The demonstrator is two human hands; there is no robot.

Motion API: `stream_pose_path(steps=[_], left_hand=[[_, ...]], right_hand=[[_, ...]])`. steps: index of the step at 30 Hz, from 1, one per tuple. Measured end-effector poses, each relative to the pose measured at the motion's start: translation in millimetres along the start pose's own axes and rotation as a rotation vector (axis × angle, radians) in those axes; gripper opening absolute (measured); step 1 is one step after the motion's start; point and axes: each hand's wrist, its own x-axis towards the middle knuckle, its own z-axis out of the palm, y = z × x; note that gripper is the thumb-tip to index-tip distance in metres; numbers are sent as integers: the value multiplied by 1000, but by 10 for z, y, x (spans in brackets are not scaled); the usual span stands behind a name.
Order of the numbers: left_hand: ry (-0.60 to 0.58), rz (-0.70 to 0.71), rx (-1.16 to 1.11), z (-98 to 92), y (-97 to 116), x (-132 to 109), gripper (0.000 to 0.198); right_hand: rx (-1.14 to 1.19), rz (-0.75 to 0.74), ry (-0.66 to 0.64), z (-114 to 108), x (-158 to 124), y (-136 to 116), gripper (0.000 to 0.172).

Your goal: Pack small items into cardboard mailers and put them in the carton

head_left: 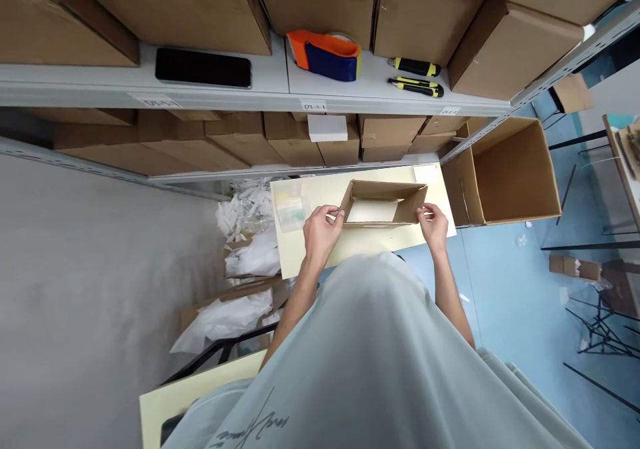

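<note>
In the head view a small cardboard box [384, 187] is open at the top, above a pale yellow tabletop [320, 262]. Its walls stand up, and a pale surface shows between them; whether that is the box's bottom or the tabletop, I cannot tell. My left hand [323, 231] grips the box's left end, thumb and fingers at its near corner. At the right end, my right hand [433, 226] pinches the opposite near corner. A clear plastic packet [291, 212] lies on the tabletop, left of the box.
Shelves with cardboard boxes [320, 9] stand just beyond the table. On the shelf edge are a black phone [203, 67], an orange-and-blue tape dispenser [327, 55] and box cutters [416, 87]. A large open carton [515, 169] stands right; white bags [225, 315] lie left.
</note>
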Motion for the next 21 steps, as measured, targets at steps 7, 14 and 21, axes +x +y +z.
stream_pose_path(steps=[7, 14, 21], left_hand=[[136, 28, 53, 86, 110, -223, 14], [207, -19, 118, 380, 308, -421, 20], [197, -58, 154, 566, 338, -472, 34]], right_hand=[[-149, -254, -83, -62, 211, -22, 35], [-276, -422, -332, 14, 477, 6, 37], [-479, -601, -506, 63, 593, 37, 51]])
